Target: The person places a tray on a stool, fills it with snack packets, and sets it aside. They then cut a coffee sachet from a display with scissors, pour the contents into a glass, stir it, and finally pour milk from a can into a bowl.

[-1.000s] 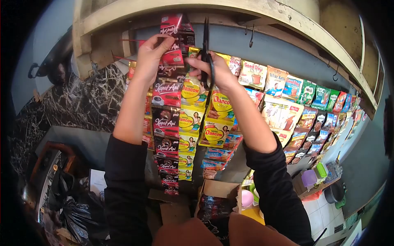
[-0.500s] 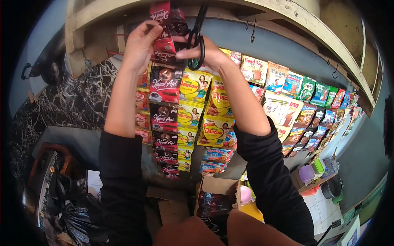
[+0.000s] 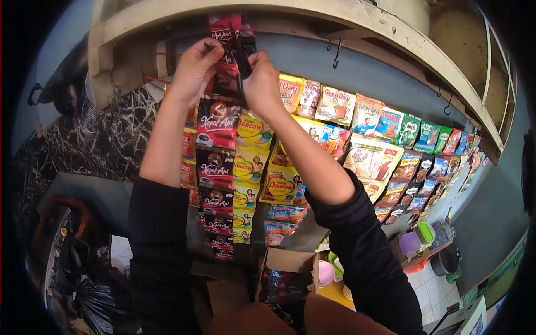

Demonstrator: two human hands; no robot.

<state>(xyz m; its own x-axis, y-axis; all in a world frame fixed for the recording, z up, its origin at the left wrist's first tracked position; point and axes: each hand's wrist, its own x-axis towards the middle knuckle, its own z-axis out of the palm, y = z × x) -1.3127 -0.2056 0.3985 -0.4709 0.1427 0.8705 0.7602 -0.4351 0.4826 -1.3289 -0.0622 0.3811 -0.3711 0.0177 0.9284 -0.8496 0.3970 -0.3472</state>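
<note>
Up high near the shelf, my left hand pinches the edge of a strip of red and black Kapal Api coffee sachets. Close beside it, my right hand is closed on black scissors, which stand against the strip's right side; their blades are hard to make out against the dark packets. Below my hands, more Kapal Api sachets hang in a long column. Yellow Dancow sachets hang just right of that column.
Rows of other drink sachets line the wall to the right. Above runs a cream wooden shelf with metal hooks. An open cardboard box with dark red packets sits below, and black plastic bags lie at lower left.
My right hand has turned and closed in toward my left, bringing the scissors from upright above the hand to alongside the strip. The view has shifted slightly.
</note>
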